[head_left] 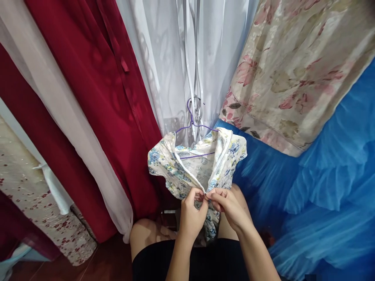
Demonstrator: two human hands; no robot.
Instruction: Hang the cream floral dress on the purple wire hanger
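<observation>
Left hand [191,214] and right hand [230,207] pinch the dress [175,164] edges together at its near end; it seems best to keep them level and tug gently.

light: soft, even (faint shadows) | focus: sharp | edges: bowed, blurred

Floral dress [178,166] on purple hanger [191,121], neckline open.

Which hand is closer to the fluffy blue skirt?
Right. The right hand pinches the floral dress just beside the blue skirt; the left hand is on the right hand's far side.
</observation>
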